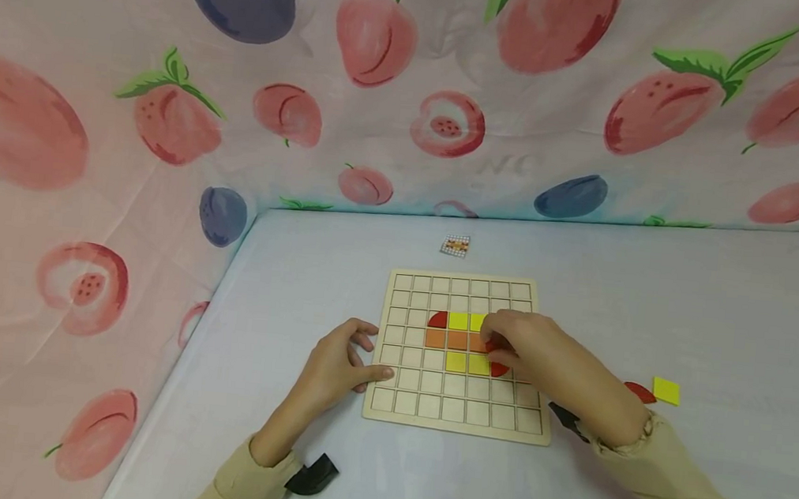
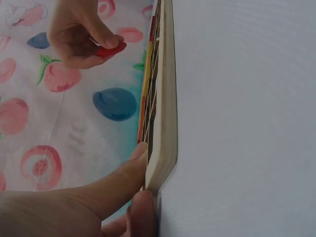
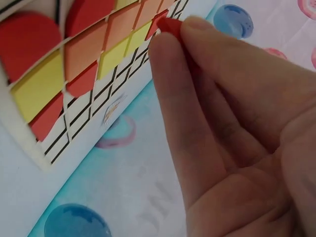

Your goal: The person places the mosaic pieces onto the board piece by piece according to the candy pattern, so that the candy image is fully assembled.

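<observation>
A wooden grid board (image 1: 456, 413) lies on the white table with red, yellow and orange tiles in its middle rows. My left hand (image 1: 336, 363) holds the board's left edge, thumb on the top face and a fingertip against the side, as the left wrist view shows. Over the right part of the tile pattern, my right hand (image 1: 540, 353) pinches a small red tile (image 3: 173, 28) between thumb and fingertips. That hand covers some of the cells in the head view. An orange tile (image 1: 458, 340) and a yellow tile (image 1: 456, 361) sit near the middle of the board.
A small pattern card (image 1: 455, 245) lies behind the board. Right of the board are a loose yellow square (image 1: 666, 390) and a loose red tile (image 1: 640, 393), partly behind the right forearm. A fruit-print cloth (image 1: 374, 136) hangs at the back and left.
</observation>
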`<control>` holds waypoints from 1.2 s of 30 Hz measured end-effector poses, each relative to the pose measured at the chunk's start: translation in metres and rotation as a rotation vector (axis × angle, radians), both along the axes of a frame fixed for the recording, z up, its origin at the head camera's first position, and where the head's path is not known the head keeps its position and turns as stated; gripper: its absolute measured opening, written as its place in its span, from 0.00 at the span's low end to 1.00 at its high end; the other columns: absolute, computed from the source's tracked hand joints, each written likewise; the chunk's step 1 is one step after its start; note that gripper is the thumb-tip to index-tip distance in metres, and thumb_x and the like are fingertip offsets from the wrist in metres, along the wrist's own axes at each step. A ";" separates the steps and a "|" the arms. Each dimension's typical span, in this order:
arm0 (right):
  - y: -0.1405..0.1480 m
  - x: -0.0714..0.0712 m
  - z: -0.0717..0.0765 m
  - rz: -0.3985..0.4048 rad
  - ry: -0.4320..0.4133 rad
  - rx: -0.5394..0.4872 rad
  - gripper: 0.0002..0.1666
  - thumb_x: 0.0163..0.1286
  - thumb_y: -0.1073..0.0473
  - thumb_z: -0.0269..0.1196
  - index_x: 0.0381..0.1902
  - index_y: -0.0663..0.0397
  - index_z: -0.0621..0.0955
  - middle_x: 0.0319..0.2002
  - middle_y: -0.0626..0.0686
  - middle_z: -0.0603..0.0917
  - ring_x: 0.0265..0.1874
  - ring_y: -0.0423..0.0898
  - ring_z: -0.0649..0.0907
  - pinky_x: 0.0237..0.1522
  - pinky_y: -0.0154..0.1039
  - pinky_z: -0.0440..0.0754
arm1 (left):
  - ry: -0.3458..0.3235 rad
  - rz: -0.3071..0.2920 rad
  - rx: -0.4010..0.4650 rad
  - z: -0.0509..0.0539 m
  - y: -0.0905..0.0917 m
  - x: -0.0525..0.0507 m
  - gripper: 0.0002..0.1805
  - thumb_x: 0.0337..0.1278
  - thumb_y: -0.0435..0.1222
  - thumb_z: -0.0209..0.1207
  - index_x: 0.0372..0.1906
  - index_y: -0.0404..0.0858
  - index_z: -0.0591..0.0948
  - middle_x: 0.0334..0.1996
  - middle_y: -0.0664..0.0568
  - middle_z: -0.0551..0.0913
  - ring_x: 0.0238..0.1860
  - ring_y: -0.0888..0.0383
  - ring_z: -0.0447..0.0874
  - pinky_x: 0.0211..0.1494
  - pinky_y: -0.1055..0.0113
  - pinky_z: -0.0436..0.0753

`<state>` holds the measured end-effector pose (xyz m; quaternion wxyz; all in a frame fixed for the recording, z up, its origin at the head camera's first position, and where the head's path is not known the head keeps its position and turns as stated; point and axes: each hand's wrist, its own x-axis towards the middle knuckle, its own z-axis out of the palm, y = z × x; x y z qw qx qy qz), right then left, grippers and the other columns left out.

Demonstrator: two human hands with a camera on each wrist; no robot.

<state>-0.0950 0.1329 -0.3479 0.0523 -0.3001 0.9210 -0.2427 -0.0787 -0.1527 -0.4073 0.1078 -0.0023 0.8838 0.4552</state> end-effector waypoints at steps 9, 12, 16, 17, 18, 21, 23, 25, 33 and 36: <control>-0.013 -0.004 -0.003 0.062 0.019 -0.022 0.09 0.60 0.68 0.71 0.40 0.58 0.88 0.32 0.47 0.82 0.28 0.38 0.76 0.33 0.32 0.81 | -0.002 -0.004 0.000 -0.002 0.000 0.000 0.33 0.43 0.35 0.77 0.57 0.37 0.77 0.41 0.49 0.78 0.17 0.59 0.78 0.23 0.65 0.80; -0.017 -0.004 -0.004 0.065 0.028 -0.022 0.10 0.62 0.67 0.70 0.42 0.57 0.89 0.32 0.46 0.81 0.28 0.38 0.77 0.33 0.31 0.81 | 0.001 -0.005 -0.003 -0.002 0.001 0.000 0.33 0.43 0.35 0.77 0.57 0.37 0.77 0.41 0.49 0.78 0.17 0.59 0.78 0.23 0.65 0.80; -0.024 -0.004 -0.006 0.051 0.010 -0.023 0.08 0.63 0.68 0.69 0.40 0.56 0.87 0.33 0.46 0.81 0.31 0.39 0.79 0.36 0.34 0.82 | 0.003 -0.003 -0.012 -0.001 0.001 0.000 0.33 0.43 0.34 0.77 0.57 0.37 0.77 0.40 0.49 0.78 0.17 0.60 0.78 0.23 0.65 0.79; -0.026 -0.005 -0.006 0.050 0.005 -0.022 0.07 0.63 0.68 0.69 0.39 0.56 0.87 0.32 0.46 0.82 0.31 0.40 0.79 0.37 0.35 0.82 | 0.003 -0.003 -0.015 -0.001 0.001 0.000 0.33 0.42 0.34 0.77 0.57 0.37 0.77 0.40 0.49 0.78 0.17 0.60 0.78 0.23 0.65 0.79; -0.027 -0.005 -0.007 0.050 0.003 -0.022 0.06 0.63 0.68 0.69 0.38 0.55 0.86 0.32 0.45 0.82 0.31 0.40 0.79 0.38 0.36 0.82 | 0.003 -0.002 -0.017 -0.001 0.001 0.000 0.33 0.42 0.34 0.77 0.57 0.37 0.77 0.40 0.49 0.78 0.17 0.60 0.78 0.23 0.65 0.79; -0.032 -0.006 -0.008 0.060 0.003 -0.020 0.05 0.62 0.66 0.70 0.34 0.54 0.84 0.31 0.45 0.83 0.31 0.40 0.79 0.39 0.37 0.82 | 0.005 -0.003 -0.020 -0.001 0.001 0.000 0.33 0.43 0.34 0.77 0.57 0.37 0.77 0.40 0.49 0.78 0.17 0.60 0.78 0.23 0.65 0.79; -0.034 -0.007 -0.010 0.077 0.006 -0.030 0.05 0.61 0.66 0.71 0.35 0.54 0.85 0.32 0.45 0.83 0.31 0.40 0.80 0.39 0.37 0.83 | 0.004 -0.005 -0.019 0.000 0.001 0.000 0.33 0.43 0.34 0.77 0.57 0.37 0.76 0.40 0.49 0.78 0.17 0.60 0.78 0.23 0.65 0.79; -0.037 -0.007 -0.011 0.091 -0.001 -0.044 0.05 0.61 0.66 0.71 0.35 0.54 0.86 0.32 0.45 0.83 0.32 0.39 0.80 0.40 0.36 0.83 | 0.002 -0.006 -0.017 0.000 0.001 0.000 0.33 0.43 0.35 0.77 0.57 0.37 0.76 0.40 0.49 0.78 0.17 0.60 0.78 0.24 0.65 0.80; -0.047 -0.011 -0.020 0.080 -0.048 -0.059 0.05 0.62 0.66 0.70 0.36 0.53 0.86 0.33 0.45 0.84 0.33 0.40 0.79 0.41 0.37 0.82 | -0.010 -0.001 -0.015 0.001 0.000 0.001 0.33 0.44 0.35 0.77 0.57 0.38 0.76 0.41 0.49 0.78 0.18 0.59 0.79 0.24 0.65 0.80; -0.051 -0.012 -0.024 0.064 -0.068 -0.054 0.05 0.63 0.66 0.70 0.37 0.53 0.86 0.34 0.45 0.85 0.34 0.41 0.80 0.43 0.38 0.82 | -0.005 -0.005 -0.015 0.001 0.000 0.001 0.33 0.44 0.36 0.77 0.57 0.38 0.76 0.41 0.49 0.78 0.18 0.60 0.78 0.24 0.65 0.79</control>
